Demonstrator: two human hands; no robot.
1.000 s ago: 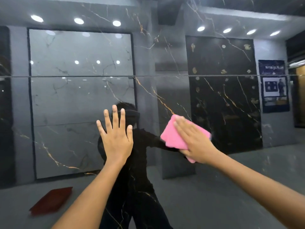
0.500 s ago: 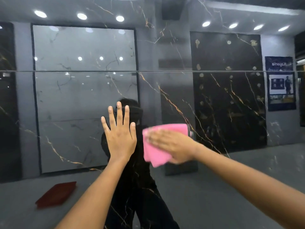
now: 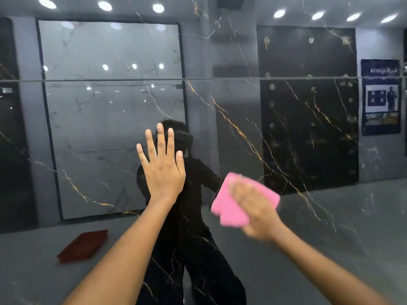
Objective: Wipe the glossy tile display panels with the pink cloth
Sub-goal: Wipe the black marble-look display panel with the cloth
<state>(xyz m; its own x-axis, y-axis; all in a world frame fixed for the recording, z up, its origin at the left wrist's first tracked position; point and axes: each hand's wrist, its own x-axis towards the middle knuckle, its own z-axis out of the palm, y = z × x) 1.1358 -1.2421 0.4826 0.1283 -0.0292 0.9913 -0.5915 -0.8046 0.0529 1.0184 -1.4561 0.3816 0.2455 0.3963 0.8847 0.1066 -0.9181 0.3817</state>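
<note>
A glossy dark tile panel point(image 3: 237, 137) with gold veins fills the view right in front of me. It mirrors the room and a dark figure. My left hand point(image 3: 161, 170) lies flat on the panel, fingers straight and spread, pointing up. To its right and lower, my right hand point(image 3: 253, 208) presses the folded pink cloth point(image 3: 229, 205) against the panel. That hand is blurred by motion and its fingers lie over the cloth. Part of the cloth is hidden beneath the hand.
A thin horizontal seam point(image 3: 220, 79) crosses the panel above both hands. Reflected in the gloss are ceiling spotlights, a grey slab, a black slab, a poster point(image 3: 381, 97) at the right and a red flat object point(image 3: 84, 245) on the floor at lower left.
My right hand has swept the pink cloth left, then back to the right and lower on the panel. The left hand has stayed flat in place.
</note>
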